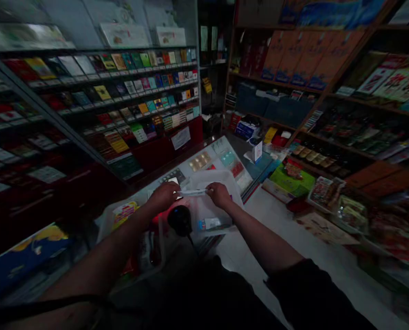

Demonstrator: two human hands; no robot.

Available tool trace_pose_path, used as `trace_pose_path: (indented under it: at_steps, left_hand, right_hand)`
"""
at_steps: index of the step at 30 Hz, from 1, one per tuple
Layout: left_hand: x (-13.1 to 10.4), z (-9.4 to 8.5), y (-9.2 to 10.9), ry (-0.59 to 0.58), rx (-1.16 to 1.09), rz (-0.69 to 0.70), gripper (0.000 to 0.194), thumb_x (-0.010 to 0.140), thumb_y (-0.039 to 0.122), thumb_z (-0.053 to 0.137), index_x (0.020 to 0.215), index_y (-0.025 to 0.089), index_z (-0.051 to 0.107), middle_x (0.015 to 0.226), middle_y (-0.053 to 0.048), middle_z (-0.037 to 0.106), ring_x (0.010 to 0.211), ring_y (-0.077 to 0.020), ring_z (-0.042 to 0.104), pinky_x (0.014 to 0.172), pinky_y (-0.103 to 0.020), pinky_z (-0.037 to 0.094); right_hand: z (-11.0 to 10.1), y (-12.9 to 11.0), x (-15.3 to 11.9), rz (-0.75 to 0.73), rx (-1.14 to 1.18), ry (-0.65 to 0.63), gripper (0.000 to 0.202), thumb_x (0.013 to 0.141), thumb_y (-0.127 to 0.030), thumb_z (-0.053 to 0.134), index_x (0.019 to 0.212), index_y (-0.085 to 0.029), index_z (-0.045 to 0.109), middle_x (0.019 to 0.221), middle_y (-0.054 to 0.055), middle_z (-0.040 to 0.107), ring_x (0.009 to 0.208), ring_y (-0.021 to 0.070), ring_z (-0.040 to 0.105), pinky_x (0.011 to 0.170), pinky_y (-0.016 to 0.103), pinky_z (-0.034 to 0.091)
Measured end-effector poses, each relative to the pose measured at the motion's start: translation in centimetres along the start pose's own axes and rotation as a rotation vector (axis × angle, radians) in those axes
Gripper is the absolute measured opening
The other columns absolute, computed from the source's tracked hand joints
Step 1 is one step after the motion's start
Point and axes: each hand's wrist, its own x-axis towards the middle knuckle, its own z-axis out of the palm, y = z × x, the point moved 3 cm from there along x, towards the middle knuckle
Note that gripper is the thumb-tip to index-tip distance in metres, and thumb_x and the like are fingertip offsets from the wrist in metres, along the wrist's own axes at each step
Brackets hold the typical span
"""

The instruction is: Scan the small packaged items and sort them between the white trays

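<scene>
A thin whitish strip-like item (192, 192) is stretched level between my two hands. My left hand (163, 197) pinches its left end, close to a small white-faced object with a dark edge. Its right end is pinched by my right hand (218, 194), over a white plastic bin (237, 195). Just below the strip stands a black scanner-like device (179, 220) with a cord, and red light glows beside it. In the white bin lies a small blue and white packet (209, 223). Left of the device, another clear bin (103, 224) holds a yellow and pink packet (124, 213).
A glass counter (218, 149) with small packs runs behind the bins. Shelves of small boxes (149, 82) stand at the left and back. Wooden shelves (280, 82) with cartons are at the right. Goods, including a green box (294, 181), line the floor's right side.
</scene>
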Motion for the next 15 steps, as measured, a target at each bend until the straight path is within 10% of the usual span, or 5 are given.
trace_pose_path:
  at_steps: [15]
  left_hand:
    - [-8.1,-0.7,-3.5,0.186,0.024,-0.136,0.030,0.092,0.025,0.051,0.089,0.016,0.079,0.098,-0.013,0.076,0.098,-0.0266,0.067,0.099,-0.042,0.054]
  right_hand:
    - [4.8,-6.4,1.5,-0.195,-0.053,0.003,0.014,0.098,-0.015,0.066,0.099,-0.016,0.080,0.111,0.011,0.080,0.108,0.0235,0.070,0.103,0.034,0.046]
